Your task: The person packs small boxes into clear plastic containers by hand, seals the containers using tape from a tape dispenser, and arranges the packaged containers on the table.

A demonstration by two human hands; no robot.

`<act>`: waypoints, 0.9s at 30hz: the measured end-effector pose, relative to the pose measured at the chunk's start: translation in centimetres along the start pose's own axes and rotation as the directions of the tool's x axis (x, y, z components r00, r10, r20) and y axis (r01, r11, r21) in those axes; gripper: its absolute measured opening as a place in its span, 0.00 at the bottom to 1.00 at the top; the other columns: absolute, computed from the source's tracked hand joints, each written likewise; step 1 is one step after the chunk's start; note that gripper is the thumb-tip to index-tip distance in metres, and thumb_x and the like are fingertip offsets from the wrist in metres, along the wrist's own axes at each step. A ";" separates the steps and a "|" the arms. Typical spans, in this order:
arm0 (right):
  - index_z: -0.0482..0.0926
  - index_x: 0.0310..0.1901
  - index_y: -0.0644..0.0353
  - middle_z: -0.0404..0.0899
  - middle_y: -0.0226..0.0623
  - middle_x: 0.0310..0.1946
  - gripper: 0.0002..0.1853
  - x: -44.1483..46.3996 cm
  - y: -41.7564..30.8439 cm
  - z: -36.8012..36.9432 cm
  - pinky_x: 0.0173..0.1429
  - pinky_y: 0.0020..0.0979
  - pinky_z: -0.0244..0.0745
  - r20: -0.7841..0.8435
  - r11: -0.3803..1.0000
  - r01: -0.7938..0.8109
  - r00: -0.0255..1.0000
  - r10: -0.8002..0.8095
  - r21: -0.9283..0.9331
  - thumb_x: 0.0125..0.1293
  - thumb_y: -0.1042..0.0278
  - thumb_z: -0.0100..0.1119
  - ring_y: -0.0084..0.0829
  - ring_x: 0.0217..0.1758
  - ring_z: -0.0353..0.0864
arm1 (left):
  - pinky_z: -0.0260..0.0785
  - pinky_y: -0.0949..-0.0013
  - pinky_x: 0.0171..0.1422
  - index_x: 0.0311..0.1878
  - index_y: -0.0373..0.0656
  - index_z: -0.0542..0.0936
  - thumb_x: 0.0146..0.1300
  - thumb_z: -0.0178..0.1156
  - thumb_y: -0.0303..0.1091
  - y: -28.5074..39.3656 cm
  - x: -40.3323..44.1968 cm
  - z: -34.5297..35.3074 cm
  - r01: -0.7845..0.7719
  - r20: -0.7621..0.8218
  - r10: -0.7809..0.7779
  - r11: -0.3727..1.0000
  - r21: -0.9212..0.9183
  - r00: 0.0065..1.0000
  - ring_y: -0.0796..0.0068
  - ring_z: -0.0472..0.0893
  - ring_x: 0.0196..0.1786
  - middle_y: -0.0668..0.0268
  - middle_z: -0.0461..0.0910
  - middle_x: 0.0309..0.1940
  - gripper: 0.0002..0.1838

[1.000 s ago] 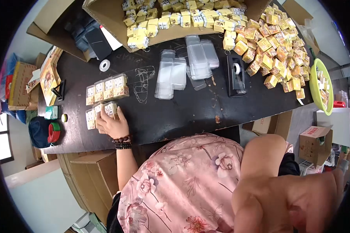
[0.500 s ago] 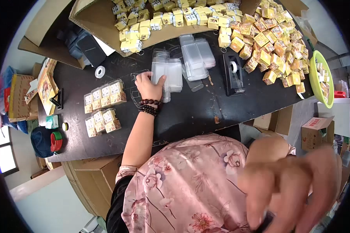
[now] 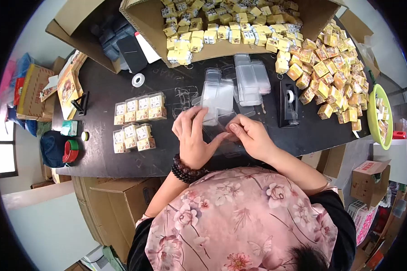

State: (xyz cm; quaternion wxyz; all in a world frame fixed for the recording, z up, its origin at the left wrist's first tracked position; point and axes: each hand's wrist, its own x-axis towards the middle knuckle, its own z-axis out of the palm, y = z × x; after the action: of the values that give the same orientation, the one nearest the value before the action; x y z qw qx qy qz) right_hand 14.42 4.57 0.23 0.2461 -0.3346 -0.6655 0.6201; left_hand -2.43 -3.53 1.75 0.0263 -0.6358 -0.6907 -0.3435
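Just in front of my body, both hands are at a thin clear plastic box [image 3: 225, 121], whose outline is hard to make out. My right hand [image 3: 254, 137] pinches its right side between thumb and fingers. My left hand [image 3: 193, 142], with dark bead bracelets at the wrist, curves round the left side, its thumb reaching almost to the right hand. Right beyond the fingers lies a pile of flat clear plastic boxes [image 3: 218, 95]. A second pile of flat clear plastic boxes [image 3: 252, 77] lies to its right.
Two rows of packed small boxes [image 3: 140, 108] stand at left, below a tape roll [image 3: 138, 80]. A black tape dispenser [image 3: 288, 104] stands at right, near heaped small yellow boxes [image 3: 332, 74] and a green basket [image 3: 379, 118]. A large carton [image 3: 144, 22] of yellow boxes sits behind.
My right hand has come from close to the camera down to the table and now grips a clear plastic box. My left hand has left the pile and joined it. The view has shifted.
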 end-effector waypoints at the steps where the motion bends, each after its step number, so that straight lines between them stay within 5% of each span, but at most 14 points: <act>1: 0.75 0.40 0.67 0.82 0.39 0.30 0.09 -0.3 0.0 0.0 0.41 0.28 0.77 0.019 0.999 -0.028 0.999 0.027 0.030 0.74 0.69 0.52 0.25 0.35 0.82 | 0.55 0.58 0.64 0.57 0.42 0.76 0.47 0.76 0.40 -0.3 -0.5 0.3 0.002 -0.004 -0.002 1.000 0.000 1.000 0.56 0.68 0.60 0.59 0.71 0.57 0.33; 5: 0.74 0.40 0.68 0.82 0.40 0.30 0.10 -0.5 0.4 -0.3 0.42 0.30 0.76 -0.019 0.986 0.112 0.993 -0.115 -0.120 0.75 0.67 0.51 0.27 0.36 0.82 | 0.56 0.61 0.52 0.45 0.46 0.78 0.55 0.70 0.33 -0.7 -1.5 0.5 -0.071 -0.079 0.061 0.990 -0.123 0.995 0.65 0.73 0.42 0.68 0.77 0.38 0.15; 7: 0.77 0.49 0.67 0.83 0.40 0.40 0.12 -0.4 0.3 -1.6 0.51 0.30 0.75 0.233 0.971 -0.088 0.962 0.140 -0.221 0.75 0.66 0.51 0.28 0.45 0.82 | 0.59 0.61 0.54 0.41 0.43 0.80 0.55 0.70 0.28 -1.2 -1.8 -0.2 0.021 0.290 0.064 0.960 -0.279 0.955 0.65 0.75 0.42 0.64 0.76 0.40 0.12; 8: 0.77 0.49 0.67 0.83 0.40 0.40 0.12 -0.4 1.2 -2.3 0.51 0.30 0.75 0.234 0.971 -0.086 0.962 0.139 -0.223 0.75 0.66 0.51 0.28 0.45 0.82 | 0.56 0.63 0.55 0.40 0.48 0.81 0.59 0.67 0.31 -1.4 -2.2 -0.2 0.117 0.379 0.026 0.930 -0.349 0.925 0.69 0.75 0.44 0.68 0.77 0.39 0.07; 10: 0.69 0.66 0.65 0.76 0.40 0.59 0.23 0.0 1.7 -3.1 0.64 0.28 0.68 0.578 0.875 -0.064 0.773 -0.261 0.481 0.74 0.64 0.53 0.29 0.61 0.75 | 0.56 0.64 0.56 0.40 0.47 0.80 0.60 0.66 0.31 -0.9 -2.4 -0.2 0.122 0.334 0.033 0.894 -0.432 0.942 0.70 0.75 0.45 0.68 0.77 0.39 0.07; 11: 0.52 0.75 0.62 0.61 0.39 0.72 0.39 -0.6 1.0 -4.5 0.72 0.31 0.59 0.728 0.798 -0.521 0.666 0.160 0.302 0.69 0.62 0.61 0.32 0.73 0.62 | 0.55 0.64 0.58 0.40 0.47 0.80 0.60 0.66 0.30 -0.6 -2.4 -0.3 0.122 0.292 0.039 0.850 -0.512 0.956 0.70 0.76 0.47 0.69 0.77 0.40 0.06; 14: 0.47 0.76 0.62 0.59 0.45 0.72 0.50 -0.6 0.3 -5.1 0.76 0.44 0.56 0.854 0.528 -0.736 0.519 0.042 0.422 0.58 0.65 0.71 0.35 0.77 0.56 | 0.54 0.65 0.61 0.40 0.47 0.80 0.60 0.66 0.30 -0.1 -1.8 -1.2 0.103 0.342 0.103 0.839 -0.534 0.934 0.71 0.77 0.51 0.69 0.79 0.45 0.06; 18: 0.57 0.73 0.64 0.69 0.44 0.65 0.44 -0.1 0.4 -4.7 0.70 0.39 0.66 0.845 0.600 -0.697 0.532 0.064 0.393 0.56 0.73 0.71 0.32 0.70 0.68 | 0.54 0.63 0.65 0.36 0.47 0.81 0.57 0.70 0.32 0.2 -1.0 -2.5 0.030 0.377 0.210 0.840 -0.541 0.902 0.72 0.78 0.52 0.70 0.80 0.46 0.06; 21: 0.70 0.64 0.65 0.83 0.36 0.47 0.32 -0.1 0.3 -4.3 0.53 0.29 0.79 0.689 0.812 -0.568 0.644 0.334 0.137 0.56 0.84 0.67 0.25 0.45 0.84 | 0.56 0.61 0.66 0.33 0.46 0.82 0.55 0.72 0.34 0.0 -1.4 -2.4 0.016 0.417 0.256 0.837 -0.547 0.872 0.72 0.79 0.48 0.70 0.81 0.44 0.08; 24: 0.69 0.65 0.63 0.81 0.38 0.50 0.32 -1.0 -1.1 -4.2 0.55 0.29 0.78 0.582 0.902 -0.379 0.693 0.426 -0.209 0.58 0.81 0.68 0.25 0.48 0.82 | 0.60 0.64 0.62 0.30 0.44 0.81 0.56 0.71 0.33 -0.5 -2.5 -1.1 0.021 0.416 0.273 0.814 -0.580 0.868 0.71 0.80 0.44 0.68 0.82 0.41 0.08; 25: 0.70 0.64 0.61 0.79 0.38 0.52 0.31 -2.1 -0.7 -4.7 0.57 0.30 0.77 0.490 0.938 -0.342 0.810 0.322 -0.050 0.58 0.80 0.68 0.25 0.51 0.80 | 0.63 0.65 0.59 0.30 0.42 0.81 0.57 0.71 0.32 -0.5 -2.8 -0.9 0.066 0.427 0.272 0.776 -0.628 0.863 0.70 0.80 0.43 0.67 0.82 0.40 0.07; 26: 0.71 0.64 0.60 0.78 0.38 0.55 0.31 -3.1 -0.2 -6.0 0.58 0.30 0.76 0.369 0.956 -0.274 0.903 0.219 0.104 0.58 0.80 0.68 0.25 0.55 0.78 | 0.67 0.67 0.55 0.29 0.41 0.81 0.58 0.70 0.31 -0.6 -3.0 -0.7 0.107 0.436 0.273 0.734 -0.671 0.857 0.69 0.81 0.42 0.66 0.83 0.38 0.07; 27: 0.71 0.62 0.60 0.75 0.37 0.58 0.28 -3.3 -0.9 -7.9 0.62 0.31 0.73 0.029 0.994 -0.078 0.996 0.080 -0.072 0.59 0.79 0.67 0.25 0.61 0.74 | 0.72 0.70 0.48 0.30 0.38 0.82 0.61 0.69 0.31 -0.5 -3.6 -0.7 0.310 0.541 0.194 0.643 -0.700 0.818 0.71 0.81 0.41 0.64 0.84 0.37 0.08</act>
State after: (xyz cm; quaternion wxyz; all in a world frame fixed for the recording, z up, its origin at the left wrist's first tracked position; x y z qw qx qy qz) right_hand 22.29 7.32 2.22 0.1986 -0.3592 -0.6773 0.6106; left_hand -2.47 -6.98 0.30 -0.4637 -0.6343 -0.4758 -0.3953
